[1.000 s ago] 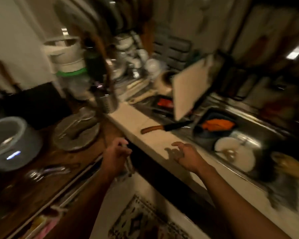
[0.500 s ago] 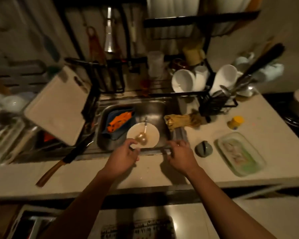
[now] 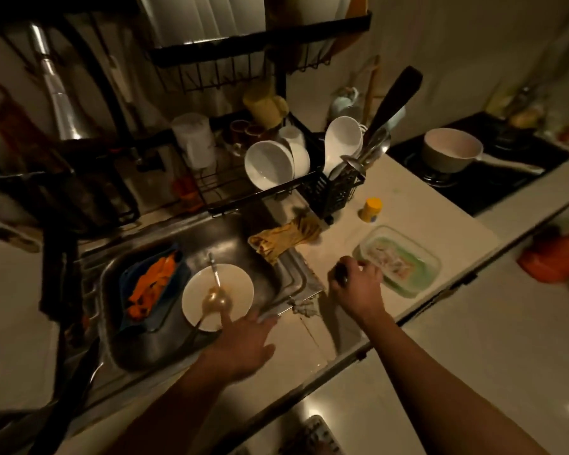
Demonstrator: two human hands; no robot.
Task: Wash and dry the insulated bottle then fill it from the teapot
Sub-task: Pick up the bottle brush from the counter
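Pointing toward one plate [image 3: 239, 284], left fingers [image 3: 225, 318] straight, empty; right fingers [image 3: 334, 285] curled round one dark object [image 3: 341, 274].

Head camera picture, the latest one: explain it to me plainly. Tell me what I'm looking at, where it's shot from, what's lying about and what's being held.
There is no machine here. A person wears a camera on the head, so this one view looks forward and down along their own two bare arms.

The left hand reaches with straight fingers to the near edge of a white plate and holds nothing. The right hand has its grip curled round a small dark object over the counter. Too little of it shows to say what it is.

The plate lies in the sink with a spoon on it, beside a blue tray of orange pieces. A yellow cloth drapes over the sink's right edge. A clear container sits by the right hand, with a small yellow jar farther back. White bowls stand in the rack behind.
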